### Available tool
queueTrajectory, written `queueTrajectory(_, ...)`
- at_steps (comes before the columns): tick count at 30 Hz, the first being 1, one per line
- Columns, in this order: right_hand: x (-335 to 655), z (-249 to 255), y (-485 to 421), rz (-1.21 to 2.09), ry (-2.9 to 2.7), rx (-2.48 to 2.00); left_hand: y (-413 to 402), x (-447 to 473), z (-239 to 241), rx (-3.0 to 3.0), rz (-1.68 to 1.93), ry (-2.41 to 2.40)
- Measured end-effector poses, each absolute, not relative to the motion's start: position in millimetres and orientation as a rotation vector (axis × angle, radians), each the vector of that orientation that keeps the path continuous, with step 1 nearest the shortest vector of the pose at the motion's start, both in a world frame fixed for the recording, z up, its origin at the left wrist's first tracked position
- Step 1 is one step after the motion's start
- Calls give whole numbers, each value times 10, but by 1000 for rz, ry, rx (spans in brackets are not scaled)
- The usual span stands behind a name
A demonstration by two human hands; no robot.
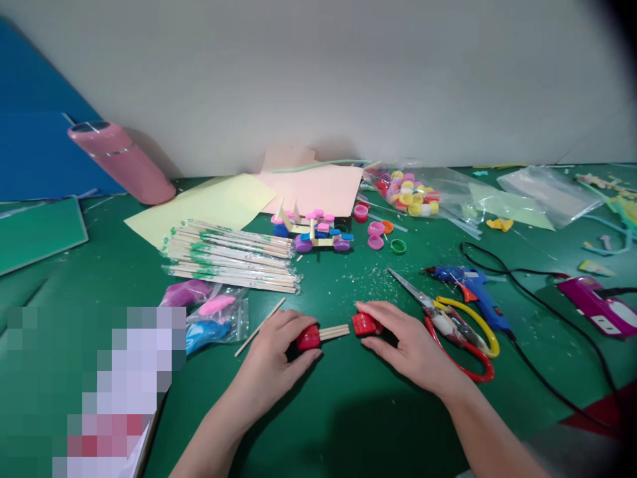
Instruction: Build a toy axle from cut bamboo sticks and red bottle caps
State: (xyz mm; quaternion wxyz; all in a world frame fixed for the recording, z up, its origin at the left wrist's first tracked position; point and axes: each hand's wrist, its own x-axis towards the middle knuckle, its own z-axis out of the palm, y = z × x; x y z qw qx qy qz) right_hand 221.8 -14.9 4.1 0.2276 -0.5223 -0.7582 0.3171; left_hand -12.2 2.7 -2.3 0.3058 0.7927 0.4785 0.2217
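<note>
My left hand (pixel 271 348) has its fingers and thumb closed round a red bottle cap (pixel 308 337) on the green table. Several short pieces of wooden stick (pixel 335 332) lie side by side, reaching right from that cap; whether they touch it I cannot tell. Facing it, my right hand (pixel 415 342) pinches a second red cap (pixel 365 324), just beyond the sticks' right ends. One longer wooden stick (pixel 260 326) lies slantwise behind my left hand. To the right of my right hand rest scissors (pixel 440 318) with red and yellow handles.
Wrapped chopsticks (pixel 231 255) and a bag of balloons (pixel 216 315) lie left. Small cap-wheeled models (pixel 321 232), loose caps (pixel 375 236) and a bag of caps (pixel 408 192) sit behind. A blue glue gun (pixel 472 289) with its cord lies right. A pink bottle (pixel 124 162) leans back left.
</note>
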Motion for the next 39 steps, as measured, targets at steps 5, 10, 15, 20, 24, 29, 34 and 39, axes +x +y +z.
queueTrajectory(5, 2207, 31, -153, 879, -2073, -1461, 16, -125, -23, 2110, 603, 1295)
queueTrajectory(10, 2209, 27, -170, 902, -2062, -1514, 7, -120, 13, 2130, 592, 1316)
queueTrajectory(15, 2209, 33, -157, 913, -2078, -1533, 20, -109, 59, 2190, 514, 1305)
queueTrajectory(20, 2205, 19, -150, 891, -2081, -1526, 67, 15, 183, 2311, 347, 1286)
queueTrajectory(24, 2199, -16, -160, 874, -2082, -1516, 110, 169, 251, 2451, 200, 1279)
queueTrajectory(29, 2182, -30, -156, 855, -2057, -1522, 137, 291, 250, 2607, 56, 1336)
queueTrajectory(34, 2169, -10, -152, 820, -2078, -1534, 157, 315, 224, 2650, 19, 1352)
queueTrajectory(39, 2167, -4, -154, 822, -2080, -1525, 165, 291, 191, 2618, 61, 1337)
